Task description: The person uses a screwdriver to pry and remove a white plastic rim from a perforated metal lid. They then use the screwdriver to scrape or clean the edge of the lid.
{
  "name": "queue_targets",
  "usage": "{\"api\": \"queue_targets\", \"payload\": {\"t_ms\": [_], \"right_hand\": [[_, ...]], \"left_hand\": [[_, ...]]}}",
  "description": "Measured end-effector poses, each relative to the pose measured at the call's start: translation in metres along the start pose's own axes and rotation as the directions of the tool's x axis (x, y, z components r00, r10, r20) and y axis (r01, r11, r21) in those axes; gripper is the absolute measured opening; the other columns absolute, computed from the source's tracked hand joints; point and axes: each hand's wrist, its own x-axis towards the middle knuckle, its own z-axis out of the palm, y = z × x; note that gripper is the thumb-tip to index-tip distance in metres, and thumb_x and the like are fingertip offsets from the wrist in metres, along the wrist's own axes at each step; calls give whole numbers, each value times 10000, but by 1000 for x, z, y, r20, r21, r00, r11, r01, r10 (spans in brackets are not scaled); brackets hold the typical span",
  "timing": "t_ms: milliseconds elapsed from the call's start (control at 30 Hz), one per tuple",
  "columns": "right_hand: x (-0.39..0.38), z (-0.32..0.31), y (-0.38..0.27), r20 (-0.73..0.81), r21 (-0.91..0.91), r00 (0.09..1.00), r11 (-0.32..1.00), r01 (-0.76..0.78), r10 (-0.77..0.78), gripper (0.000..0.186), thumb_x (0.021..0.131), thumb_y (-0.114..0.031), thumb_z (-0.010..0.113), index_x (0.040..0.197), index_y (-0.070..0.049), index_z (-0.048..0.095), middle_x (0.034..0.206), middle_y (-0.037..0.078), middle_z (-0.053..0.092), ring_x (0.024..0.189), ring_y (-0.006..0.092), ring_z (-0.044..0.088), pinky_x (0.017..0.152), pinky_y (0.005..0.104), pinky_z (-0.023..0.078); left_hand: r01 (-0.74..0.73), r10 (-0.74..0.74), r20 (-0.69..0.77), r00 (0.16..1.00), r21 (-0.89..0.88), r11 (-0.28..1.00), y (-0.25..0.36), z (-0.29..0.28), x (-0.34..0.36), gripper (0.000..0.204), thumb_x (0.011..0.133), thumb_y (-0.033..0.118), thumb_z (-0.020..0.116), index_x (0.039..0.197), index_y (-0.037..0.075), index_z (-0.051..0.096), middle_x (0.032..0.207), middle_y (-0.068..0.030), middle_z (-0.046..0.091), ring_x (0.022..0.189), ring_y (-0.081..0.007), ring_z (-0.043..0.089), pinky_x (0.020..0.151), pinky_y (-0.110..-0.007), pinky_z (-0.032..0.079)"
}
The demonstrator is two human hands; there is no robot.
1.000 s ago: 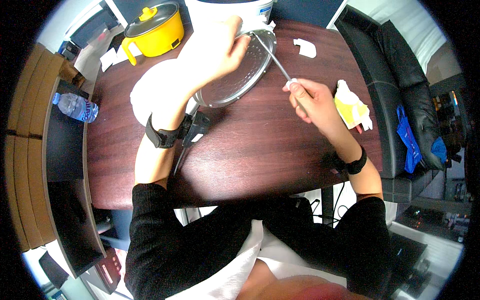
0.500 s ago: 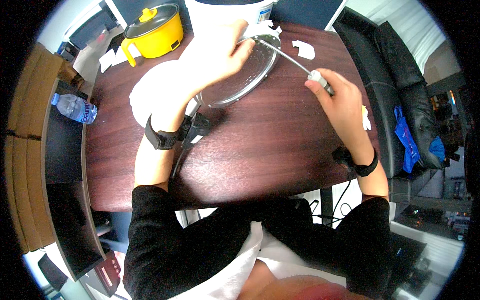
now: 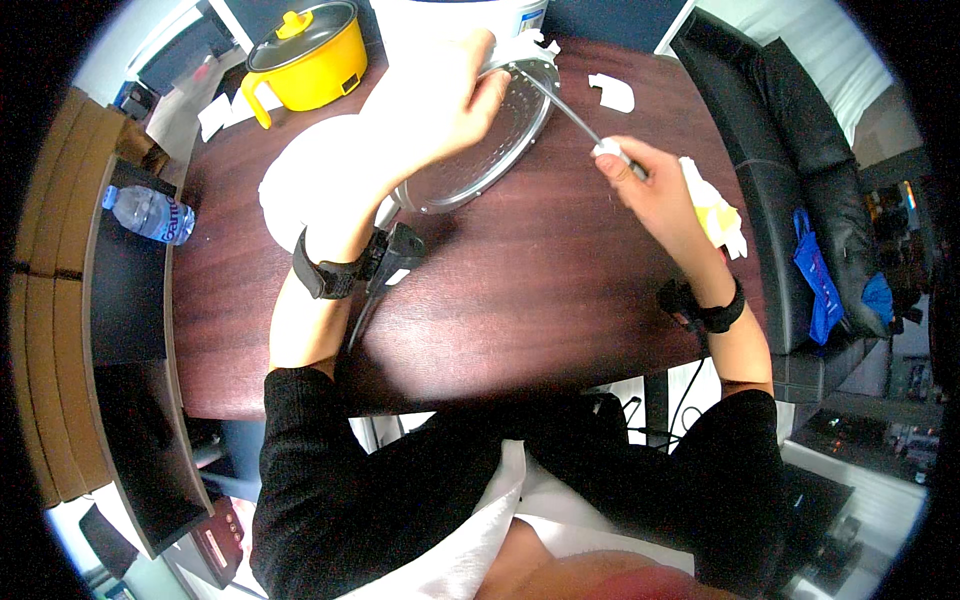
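Note:
My left hand [image 3: 440,105] is closed on the upper edge of a round see-through lid [image 3: 480,150] with a metal rim, held tilted above the table. The exact grip is partly hidden by the hand. My right hand [image 3: 648,182] grips a screwdriver [image 3: 566,110] by its pale handle. Its long metal shaft slants up and left, and the tip meets the lid's upper rim near my left fingers; exact contact cannot be made out. Beneath my left forearm sits a rounded white object [image 3: 300,185], overexposed and partly covered.
A yellow pot [image 3: 325,70] with a dark lid stands at the back left, beside a white tub [image 3: 420,18]. White scraps [image 3: 612,93] and a yellow-white crumpled wrapper [image 3: 712,205] lie on the right. A water bottle [image 3: 150,215] is at the left; a black sofa [image 3: 745,120] flanks the table.
My right hand has moved a little to the left with the screwdriver, uncovering more of the wrapper behind it. The left hand and lid have barely shifted.

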Motion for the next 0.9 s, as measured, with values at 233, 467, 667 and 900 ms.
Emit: {"api": "queue_targets", "payload": {"t_ms": [233, 467, 667, 900], "right_hand": [[-14, 25, -21, 317, 549, 910, 731, -405, 267, 336, 982, -313, 522, 968, 12, 607, 616, -32, 469, 459, 26, 410, 385, 175, 307], [-11, 2, -11, 27, 118, 990, 983, -141, 139, 291, 884, -333, 667, 990, -62, 662, 641, 23, 563, 550, 112, 555, 500, 279, 423], [-7, -35, -54, -129, -640, 933, 747, 181, -336, 316, 812, -380, 698, 919, -86, 658, 720, 94, 630, 616, 296, 629, 531, 371, 472], [2, -40, -68, -51, -670, 950, 716, 197, -309, 332, 823, -410, 675, 868, -82, 649, 663, 108, 609, 595, 330, 613, 517, 396, 465]], "left_hand": [[21, -21, 1, 1000, -27, 999, -2, 1, 0, 348, 890, 276, 585, 1091, -7, 563, 851, -245, 623, 844, -416, 607, 743, -463, 470], [42, -38, 65, 997, -56, 998, 4, -9, 2, 411, 893, 309, 581, 1150, -10, 563, 916, -259, 632, 900, -403, 615, 781, -450, 473], [66, -61, 91, 994, -53, 996, 7, -13, 1, 416, 893, 313, 582, 1158, -6, 565, 941, -257, 630, 932, -402, 604, 811, -444, 466], [44, -43, 18, 999, -31, 999, 2, -9, -1, 392, 891, 301, 586, 1134, -6, 570, 898, -262, 625, 884, -410, 603, 784, -454, 469]]}}
